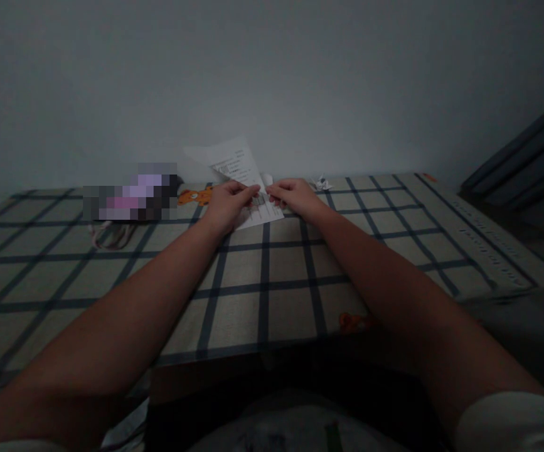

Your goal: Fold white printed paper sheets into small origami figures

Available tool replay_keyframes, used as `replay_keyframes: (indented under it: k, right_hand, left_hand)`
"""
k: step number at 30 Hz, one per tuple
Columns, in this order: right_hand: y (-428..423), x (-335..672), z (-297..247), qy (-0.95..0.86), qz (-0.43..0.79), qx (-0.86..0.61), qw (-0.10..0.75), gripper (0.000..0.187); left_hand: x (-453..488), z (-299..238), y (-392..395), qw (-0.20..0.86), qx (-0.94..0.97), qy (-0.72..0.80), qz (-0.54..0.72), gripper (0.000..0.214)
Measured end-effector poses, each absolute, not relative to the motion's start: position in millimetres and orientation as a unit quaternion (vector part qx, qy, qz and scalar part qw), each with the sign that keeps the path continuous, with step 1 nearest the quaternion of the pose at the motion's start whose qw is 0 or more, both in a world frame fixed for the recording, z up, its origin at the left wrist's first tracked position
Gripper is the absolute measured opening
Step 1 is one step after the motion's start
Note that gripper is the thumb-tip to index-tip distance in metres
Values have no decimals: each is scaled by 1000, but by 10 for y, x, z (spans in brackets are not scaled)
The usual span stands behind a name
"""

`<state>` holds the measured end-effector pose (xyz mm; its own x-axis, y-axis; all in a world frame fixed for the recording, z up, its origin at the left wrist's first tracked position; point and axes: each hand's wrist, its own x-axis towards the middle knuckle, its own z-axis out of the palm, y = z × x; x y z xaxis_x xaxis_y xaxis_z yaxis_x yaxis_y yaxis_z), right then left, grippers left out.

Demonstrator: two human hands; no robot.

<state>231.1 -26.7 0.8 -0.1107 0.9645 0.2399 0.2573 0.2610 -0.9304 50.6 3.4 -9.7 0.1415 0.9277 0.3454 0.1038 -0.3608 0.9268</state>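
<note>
One left hand, one right hand, both with pinching grip on one printed sheet, above one checked tablecloth.

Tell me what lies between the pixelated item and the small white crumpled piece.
In the head view: the printed paper sheet, with the left hand and right hand at it, and an orange bear print on the checked tablecloth.

Centre: left hand and right hand are hiding part of the paper; its print is looking too small to read | 9 o'clock: coarse blocks are masking a purplish thing from me | 4 o'clock: my view's edge is cutting off a pale sleeve
</note>
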Motion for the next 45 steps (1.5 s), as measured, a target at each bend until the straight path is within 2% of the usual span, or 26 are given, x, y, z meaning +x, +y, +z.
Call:
replay_keyframes:
  k: [9,16,24,28,37,40,45]
  right_hand:
    - [-258,2311,-25,-678,341,-468,453,23]
    - [-316,2278,43,-695,315,-472,441,19]
    - [-265,2303,-7,-666,361,-469,454,23]
    - [-264,2298,-13,-657,374,-466,460,21]
    - [-278,2293,-22,-686,379,-442,436,16]
    - [-263,2308,-36,-692,384,-436,428,14]
    - [-231,2313,-56,-692,377,-434,435,13]
  left_hand:
    - [505,-113,32,385,645,411,516,28]
    - [521,-148,46,477,621,382,491,24]
    - [486,-90,0,374,671,428,476,24]
    - [487,-82,-6,360,669,436,483,26]
    - [523,-105,-8,421,642,400,501,19]
    - [530,-139,46,475,586,385,531,21]
    - [526,-167,107,499,552,364,561,25]
